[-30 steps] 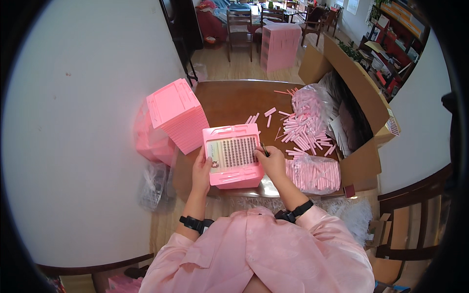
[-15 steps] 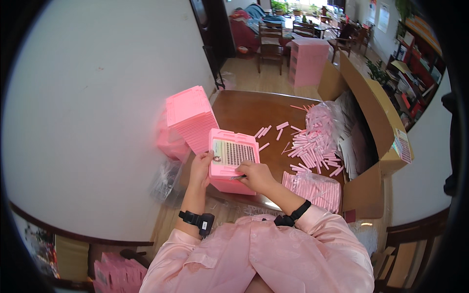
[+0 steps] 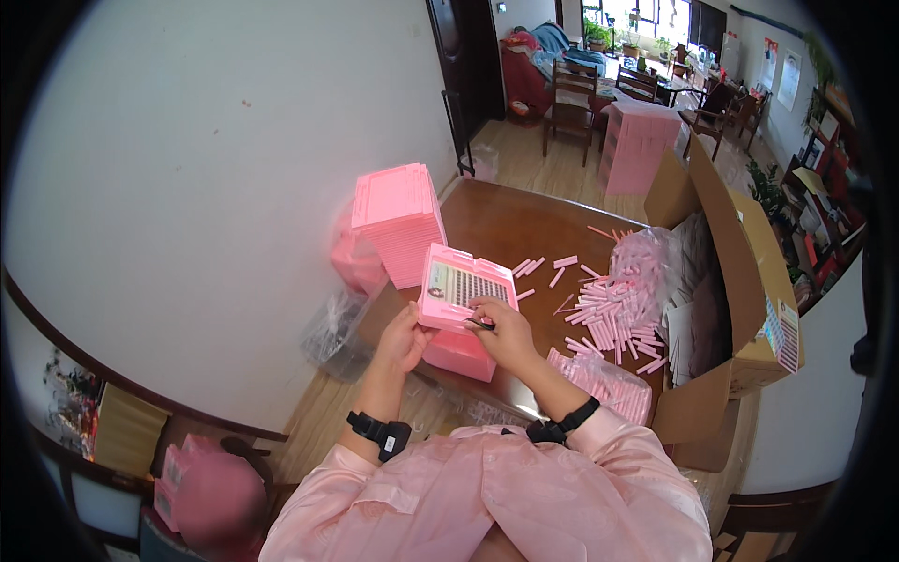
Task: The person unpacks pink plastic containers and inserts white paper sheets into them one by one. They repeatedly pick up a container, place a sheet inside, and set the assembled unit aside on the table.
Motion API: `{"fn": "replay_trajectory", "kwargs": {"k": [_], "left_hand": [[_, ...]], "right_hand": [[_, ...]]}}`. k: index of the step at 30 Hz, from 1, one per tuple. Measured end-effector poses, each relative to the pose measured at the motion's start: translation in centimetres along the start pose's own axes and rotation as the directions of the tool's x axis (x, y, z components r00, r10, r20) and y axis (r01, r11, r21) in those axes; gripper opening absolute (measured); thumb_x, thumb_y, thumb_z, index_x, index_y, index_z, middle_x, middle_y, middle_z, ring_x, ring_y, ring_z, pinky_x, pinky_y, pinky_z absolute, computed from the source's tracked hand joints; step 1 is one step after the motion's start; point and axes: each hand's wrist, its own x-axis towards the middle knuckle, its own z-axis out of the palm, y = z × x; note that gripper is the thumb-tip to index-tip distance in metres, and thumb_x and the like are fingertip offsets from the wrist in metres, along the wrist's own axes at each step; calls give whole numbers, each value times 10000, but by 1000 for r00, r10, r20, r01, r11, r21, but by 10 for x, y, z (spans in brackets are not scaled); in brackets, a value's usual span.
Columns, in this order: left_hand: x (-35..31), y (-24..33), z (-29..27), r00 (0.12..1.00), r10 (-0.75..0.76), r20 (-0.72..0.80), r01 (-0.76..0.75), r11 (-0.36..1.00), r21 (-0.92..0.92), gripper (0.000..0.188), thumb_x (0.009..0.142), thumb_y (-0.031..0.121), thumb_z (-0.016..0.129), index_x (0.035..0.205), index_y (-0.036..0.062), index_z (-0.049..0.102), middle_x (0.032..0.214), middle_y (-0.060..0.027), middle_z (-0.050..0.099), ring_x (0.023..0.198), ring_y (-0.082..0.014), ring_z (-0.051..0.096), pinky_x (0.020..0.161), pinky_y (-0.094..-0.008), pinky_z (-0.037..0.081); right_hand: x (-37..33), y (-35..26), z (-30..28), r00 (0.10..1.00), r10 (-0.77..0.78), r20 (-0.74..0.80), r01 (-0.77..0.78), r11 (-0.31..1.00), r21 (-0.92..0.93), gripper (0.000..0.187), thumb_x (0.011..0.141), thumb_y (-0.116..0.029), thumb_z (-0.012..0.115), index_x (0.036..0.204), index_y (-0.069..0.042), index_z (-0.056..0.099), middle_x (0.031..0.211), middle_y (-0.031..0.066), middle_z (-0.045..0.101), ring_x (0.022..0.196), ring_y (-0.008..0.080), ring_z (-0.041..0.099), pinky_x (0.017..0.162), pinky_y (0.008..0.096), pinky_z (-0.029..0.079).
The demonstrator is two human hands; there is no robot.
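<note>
A shallow pink tray (image 3: 444,315) sits tilted on top of a pink block of similar trays (image 3: 459,356) at the table's near edge. Inside it lies a card with rows of small dark tufts (image 3: 468,286), like lash clusters. My left hand (image 3: 405,339) is closed on the tray's near left corner. Over its near right side, my right hand (image 3: 506,335) pinches a thin dark tool (image 3: 481,325), perhaps tweezers; the fingers cover part of the rows.
A tall stack of pink trays (image 3: 398,220) stands behind left. Pink tubes (image 3: 609,314) lie loose and bagged (image 3: 644,262) on the brown table (image 3: 496,211). An open cardboard box (image 3: 730,281) stands right, a wrapped pink bundle (image 3: 609,384) near it. A pink cabinet (image 3: 640,150) stands beyond.
The view has turned, so the scene sits further right. The tray's near edge looks lifted off the block beneath, and my right hand has shifted over its near right side.
</note>
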Motion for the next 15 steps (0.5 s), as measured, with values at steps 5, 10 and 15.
{"fn": "replay_trajectory", "kwargs": {"k": [5, 10, 15], "left_hand": [[8, 5, 13, 998, -63, 19, 63, 998, 1, 383, 1103, 252, 443, 1351, -27, 530, 1336, -151, 615, 1224, -257, 608, 1077, -452, 477], [29, 7, 34, 991, -103, 84, 82, 971, 224, 402, 1107, 271, 430, 1349, -36, 523, 1304, -145, 622, 1158, -250, 639, 1021, -423, 519], [60, 13, 10, 994, -98, 50, 87, 978, 191, 397, 1108, 291, 435, 1300, -30, 568, 1247, -137, 649, 1115, -228, 653, 971, -391, 546]], "right_hand": [[5, -15, -14, 992, 85, 97, -75, 992, -102, 227, 852, -211, 780, 932, -37, 659, 1284, 118, 689, 975, 310, 712, 826, 381, 563], [18, -23, -1, 999, 20, 42, -14, 991, -134, 183, 854, -186, 773, 952, -61, 682, 1341, 114, 658, 1049, 321, 697, 845, 400, 573], [41, -24, -6, 977, 66, -203, -91, 989, -113, 158, 863, -92, 741, 1000, -42, 680, 1343, 151, 658, 1004, 297, 720, 814, 351, 568]]}}
